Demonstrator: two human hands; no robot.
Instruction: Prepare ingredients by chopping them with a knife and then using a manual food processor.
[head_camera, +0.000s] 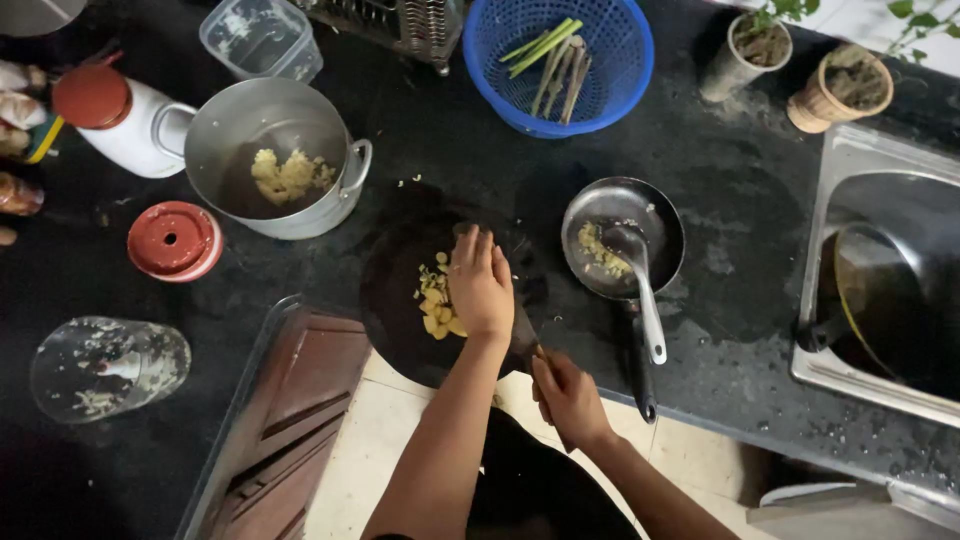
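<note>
Black counter (740, 200): left hand (480, 285) on board edge (385, 300)

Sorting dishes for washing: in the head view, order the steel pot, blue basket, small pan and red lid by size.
1. Steel pot and blue basket: look alike, so unranked.
2. Small pan.
3. Red lid.

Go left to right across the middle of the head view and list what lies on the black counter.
Round red lid → steel pot holding yellow mash → round dark chopping board with yellow pieces → left hand → small steel pan with a spoon → steel sink.
</note>
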